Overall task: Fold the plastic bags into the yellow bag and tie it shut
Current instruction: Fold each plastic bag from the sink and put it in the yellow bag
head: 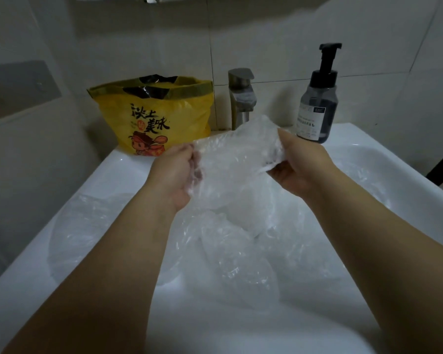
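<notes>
Plastic bag [238, 154] clear, held above sink [108, 169], stretched between both hands for folding | left hand [175, 172] pinches one edge, right hand [296, 166] grips the other | more bags [230, 256] heaped below, waiting | yellow bag [161, 118] upright on back rim, mouth open to receive

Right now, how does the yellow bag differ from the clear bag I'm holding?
The yellow bag is opaque and printed; the clear bag is see-through and plain. The yellow bag stands open on the sink ledge, untouched; the clear bag is gripped by the left hand and right hand. Both are crinkly.
</notes>
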Demonstrator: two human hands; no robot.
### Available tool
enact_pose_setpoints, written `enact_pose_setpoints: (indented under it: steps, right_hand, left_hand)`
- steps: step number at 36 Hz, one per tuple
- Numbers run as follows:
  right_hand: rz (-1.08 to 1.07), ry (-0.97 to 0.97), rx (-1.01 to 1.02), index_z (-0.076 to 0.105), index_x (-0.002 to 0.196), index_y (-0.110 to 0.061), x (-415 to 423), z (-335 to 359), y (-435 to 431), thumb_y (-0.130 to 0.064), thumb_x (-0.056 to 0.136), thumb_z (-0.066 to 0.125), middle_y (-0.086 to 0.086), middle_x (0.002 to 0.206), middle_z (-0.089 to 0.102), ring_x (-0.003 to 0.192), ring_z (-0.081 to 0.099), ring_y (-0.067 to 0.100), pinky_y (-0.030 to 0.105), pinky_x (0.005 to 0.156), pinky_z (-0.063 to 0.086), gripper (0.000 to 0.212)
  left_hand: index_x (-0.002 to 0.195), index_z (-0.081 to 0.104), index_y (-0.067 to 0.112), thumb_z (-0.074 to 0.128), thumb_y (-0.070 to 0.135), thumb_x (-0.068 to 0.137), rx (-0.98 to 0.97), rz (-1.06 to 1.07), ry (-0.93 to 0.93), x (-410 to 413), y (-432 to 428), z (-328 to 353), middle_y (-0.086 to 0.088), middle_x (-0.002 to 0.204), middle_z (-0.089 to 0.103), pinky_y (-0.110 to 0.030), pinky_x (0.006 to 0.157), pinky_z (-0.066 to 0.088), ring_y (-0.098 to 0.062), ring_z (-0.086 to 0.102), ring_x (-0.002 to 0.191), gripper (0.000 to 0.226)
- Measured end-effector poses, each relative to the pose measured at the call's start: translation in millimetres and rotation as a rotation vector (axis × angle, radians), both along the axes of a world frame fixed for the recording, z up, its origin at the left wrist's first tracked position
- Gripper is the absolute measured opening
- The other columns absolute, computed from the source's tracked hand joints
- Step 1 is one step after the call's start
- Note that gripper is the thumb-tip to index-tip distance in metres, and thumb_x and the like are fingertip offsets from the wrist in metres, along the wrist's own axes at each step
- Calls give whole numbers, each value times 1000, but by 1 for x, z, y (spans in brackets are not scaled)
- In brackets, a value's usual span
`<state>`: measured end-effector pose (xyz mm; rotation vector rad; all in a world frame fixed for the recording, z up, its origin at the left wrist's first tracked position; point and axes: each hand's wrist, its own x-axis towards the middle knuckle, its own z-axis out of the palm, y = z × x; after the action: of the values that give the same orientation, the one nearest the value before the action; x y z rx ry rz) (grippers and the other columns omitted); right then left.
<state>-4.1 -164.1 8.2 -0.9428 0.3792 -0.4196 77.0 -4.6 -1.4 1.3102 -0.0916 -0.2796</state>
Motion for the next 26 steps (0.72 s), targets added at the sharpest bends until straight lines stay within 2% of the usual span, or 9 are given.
enact_pose_setpoints:
  steps: [4, 8, 10, 12, 14, 16, 19, 22, 26]
  right_hand:
    - [36, -59, 166, 61, 88, -10, -3, 3, 1, -17, 95, 58, 16, 98, 72, 92, 70, 30, 43, 82, 57, 11]
    - [225, -70, 243, 61, 109, -6, -7, 4, 3, -50, 89, 56, 19, 109, 68, 98, 68, 37, 50, 82, 56, 49]
    - [335, -67, 170, 62, 114, -6, -8, 6, 5, -52, 79, 60, 16, 115, 67, 105, 65, 37, 52, 89, 52, 58]
    - [381, -60, 19, 63, 112, -6, -8, 7, 10, -40, 77, 62, 9, 107, 69, 105, 65, 30, 46, 91, 52, 48]
    - [334, -56, -90, 62, 106, -7, -6, 6, 15, -19, 89, 58, 8, 93, 69, 89, 67, 23, 38, 86, 54, 21]
    - [258, -63, -149, 60, 111, -3, -3, 4, 17, -9, 94, 54, 10, 96, 70, 86, 69, 23, 35, 82, 57, 19]
    - [149, -83, -232, 63, 106, -3, -3, 1, 15, -10, 94, 57, 13, 103, 71, 92, 71, 24, 34, 80, 58, 15]
    - [69, -68, -334, 65, 95, -6, -2, -1, 16, -14, 94, 58, 17, 104, 70, 94, 70, 28, 40, 85, 57, 11]
    - [95, -52, -416, 66, 100, -6, -1, -3, 21, -16, 95, 57, 22, 106, 69, 97, 68, 34, 51, 90, 53, 14]
  left_hand:
    - [91, 61, 18, 44, 17, 103, 20, 25, -42, -1, 0, 1, 2, 73, 59, -23, 57, 45, -10, 54, 61, 21]
    - [95, 60, 18, 39, 19, 105, -63, 36, -45, -1, 2, 3, 1, 76, 64, -21, 55, 48, -9, 59, 61, 23]
    - [96, 61, 17, 38, 20, 106, -130, 12, -1, -1, 3, 3, 2, 72, 69, -23, 57, 52, -10, 65, 61, 25]
    - [94, 62, 14, 38, 21, 106, -164, -32, 56, -4, 3, 4, 3, 61, 68, -18, 50, 51, -7, 64, 50, 27]
    - [87, 61, 8, 38, 22, 106, -188, -85, 137, -9, 2, 7, 1, 55, 65, -15, 42, 47, -5, 57, 40, 33]
    - [88, 62, 9, 40, 27, 105, -57, -101, 109, -12, 1, 5, -1, 68, 68, -19, 55, 53, -9, 62, 53, 33]
    - [110, 63, 20, 57, 48, 84, 264, 55, -159, -9, 1, 1, -1, 108, 68, -40, 94, 50, -22, 64, 99, 39]
    - [112, 61, 34, 62, 61, 79, 191, 48, -254, -17, 2, 10, 8, 117, 65, -42, 98, 48, -16, 60, 112, 42]
    - [114, 67, 28, 74, 59, 70, 237, -357, -309, -30, -4, 7, 4, 114, 71, -42, 96, 50, -18, 66, 110, 55]
